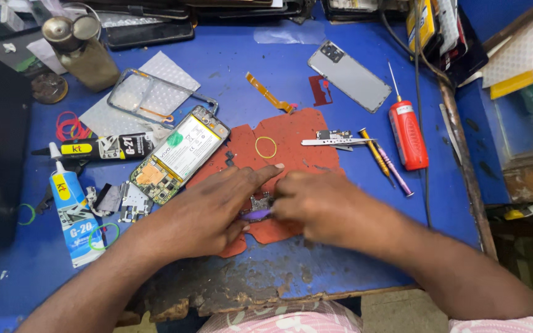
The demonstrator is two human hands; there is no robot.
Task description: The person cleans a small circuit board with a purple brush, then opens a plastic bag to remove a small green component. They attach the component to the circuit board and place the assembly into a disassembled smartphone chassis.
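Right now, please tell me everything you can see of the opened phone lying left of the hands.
The opened phone lies flat and diagonal on the blue table, back cover removed. A large white battery with a yellow edge and a green sticker fills its middle. Its lower end shows a green circuit board with a copper-coloured patch. Its right edge reaches the red mat. The left hand is close, apparently not touching.

Two glue tubes are lying at my left — a black tube [103, 148] with a yellow label, and a white-and-blue tube [72, 213] below it; a white-labelled battery [186, 150] is sitting in the opened phone.
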